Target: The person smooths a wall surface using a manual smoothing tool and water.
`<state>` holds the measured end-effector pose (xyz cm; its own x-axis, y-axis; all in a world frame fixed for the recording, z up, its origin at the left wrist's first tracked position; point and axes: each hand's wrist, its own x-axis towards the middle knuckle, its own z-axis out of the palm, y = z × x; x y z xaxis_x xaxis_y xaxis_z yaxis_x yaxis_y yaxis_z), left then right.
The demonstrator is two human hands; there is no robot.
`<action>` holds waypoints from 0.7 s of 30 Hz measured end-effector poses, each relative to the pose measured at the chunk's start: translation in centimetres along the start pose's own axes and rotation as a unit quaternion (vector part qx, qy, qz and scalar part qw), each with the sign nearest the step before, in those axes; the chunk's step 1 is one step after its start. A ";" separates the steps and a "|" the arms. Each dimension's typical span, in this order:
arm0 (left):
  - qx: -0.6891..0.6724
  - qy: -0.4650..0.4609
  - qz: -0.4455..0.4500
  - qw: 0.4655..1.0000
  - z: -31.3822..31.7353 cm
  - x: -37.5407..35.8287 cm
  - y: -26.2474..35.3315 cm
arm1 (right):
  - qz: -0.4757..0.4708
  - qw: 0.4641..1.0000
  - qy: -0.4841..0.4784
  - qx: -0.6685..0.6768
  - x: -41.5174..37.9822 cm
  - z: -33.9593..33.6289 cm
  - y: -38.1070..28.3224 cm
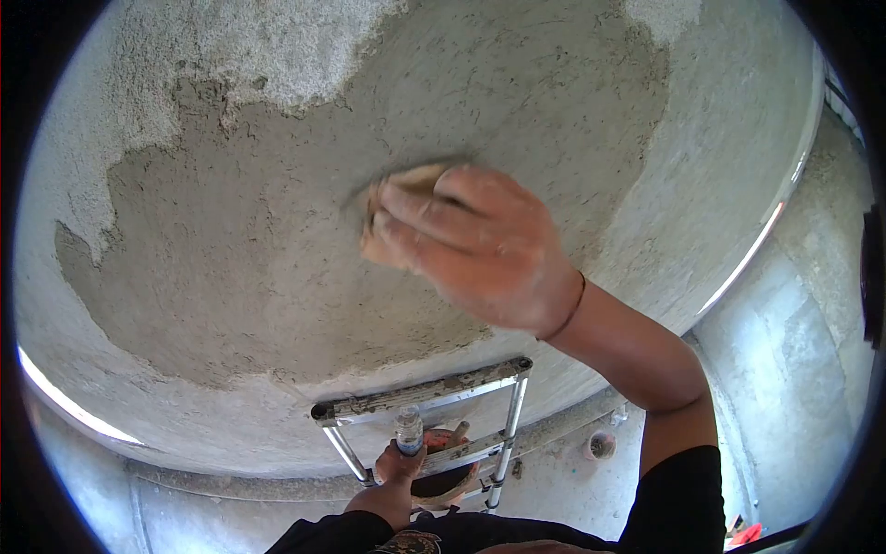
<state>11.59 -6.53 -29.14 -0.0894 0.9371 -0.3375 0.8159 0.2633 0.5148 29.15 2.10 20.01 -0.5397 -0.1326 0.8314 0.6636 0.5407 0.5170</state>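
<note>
Two hands are busy, each with its own thing. Your right hand [480,249] presses a sponge [397,198] flat against the damp plaster [277,268] overhead, fingers [434,222] laid close together along its back so the whole pad bears evenly on the surface. Your left hand [392,471] sits low by the ladder [420,397], fingers wrapped round a small bottle [409,429] held upright, likely to keep it from spilling. A bucket [443,475] lies just behind the rungs.
</note>
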 end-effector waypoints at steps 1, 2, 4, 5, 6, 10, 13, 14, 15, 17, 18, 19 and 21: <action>0.012 -0.010 -0.005 1.000 -0.2 0.2 0.0 | -0.010 0.999 0.023 0.021 0.1 -0.4 0.2; 0.013 -0.006 -0.003 1.000 -0.4 0.5 0.0 | -0.004 1.000 0.026 -0.003 1.1 -1.8 0.8; 0.005 -0.003 0.008 1.000 -0.2 0.2 0.0 | 0.025 0.995 0.010 -0.093 4.1 -5.0 2.6; 0.003 -0.004 0.006 1.000 -0.4 -0.1 0.1 | 0.024 0.996 0.009 -0.091 4.4 -4.9 4.2; 0.004 -0.015 0.002 1.000 -0.9 -0.3 0.4 | 0.026 0.994 0.055 -0.092 4.8 -4.6 6.1; -0.018 -0.025 0.006 0.999 -1.4 -0.6 0.6 | -0.023 0.999 0.019 -0.037 4.2 -2.7 3.2; 0.010 -0.031 -0.004 0.999 -1.5 -0.5 0.8 | 0.019 0.999 0.026 0.040 3.2 -2.5 2.1; 0.012 -0.028 0.002 1.000 -1.6 -0.2 0.7 | 0.017 0.999 0.028 0.033 3.7 -3.4 3.1; 0.004 -0.025 0.009 1.000 -1.3 -0.2 0.5 | 0.052 0.994 0.092 -0.030 4.6 -5.1 5.1; -0.008 -0.018 0.018 1.000 -0.6 -0.1 -0.1 | 0.081 0.980 0.155 -0.092 6.0 -5.3 8.0; -0.010 -0.017 0.020 1.000 -0.8 -0.1 0.1 | 0.039 0.978 0.187 -0.086 6.6 -4.5 8.9; -0.008 -0.017 0.021 1.000 -1.0 -0.3 0.2 | 0.019 0.975 0.203 -0.083 6.6 -4.1 8.8; -0.004 -0.017 0.024 1.000 -1.0 -0.4 0.4 | -0.018 0.987 0.152 -0.048 6.5 -3.5 6.9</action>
<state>11.33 -6.56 -28.00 -0.0298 0.9402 -0.3393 0.8141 0.2198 0.5375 32.00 2.01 29.71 -0.3938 -0.4010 0.8271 0.7003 0.4519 0.5526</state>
